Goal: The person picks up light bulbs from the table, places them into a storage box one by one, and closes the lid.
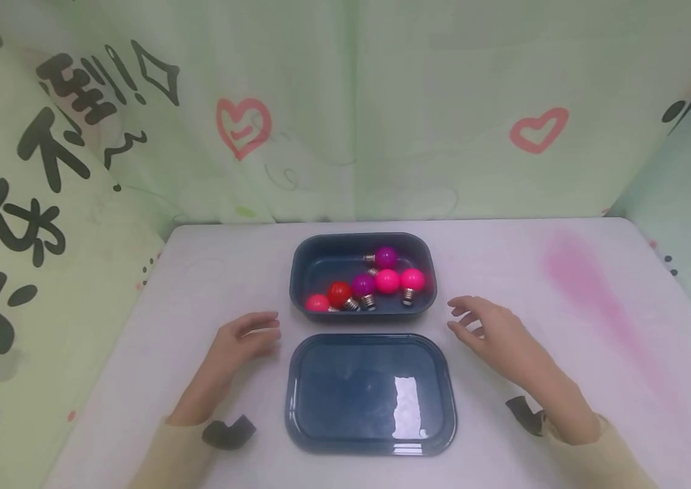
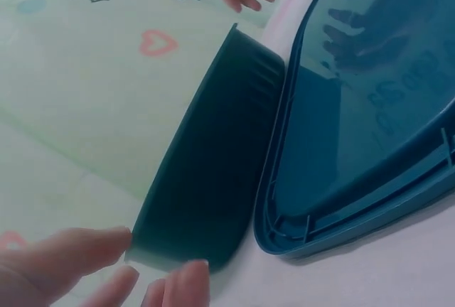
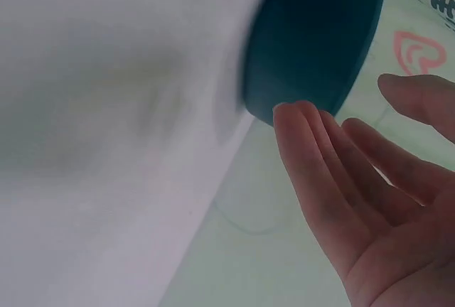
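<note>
A dark blue box (image 1: 303, 272) stands on the table with several round light bulbs in it: purple bulbs (image 1: 385, 257), pink bulbs (image 1: 412, 280) and a red bulb (image 1: 340, 294), all with silver screw bases. In front of the box lies its dark blue lid (image 1: 345, 394), flat on the table. My left hand (image 1: 248, 339) hovers left of the gap between box and lid, fingers loosely bent, holding nothing. To the right of the box, my right hand (image 1: 486, 333) has relaxed fingers and an empty palm. In the right wrist view its fingertips overlap the box wall (image 3: 313, 44).
The white table (image 1: 211, 265) has a pink stain (image 1: 590, 285) at right. Light green cloth with red hearts (image 1: 244, 129) and black writing hangs behind the table and along its sides. A window reflection shines on the lid.
</note>
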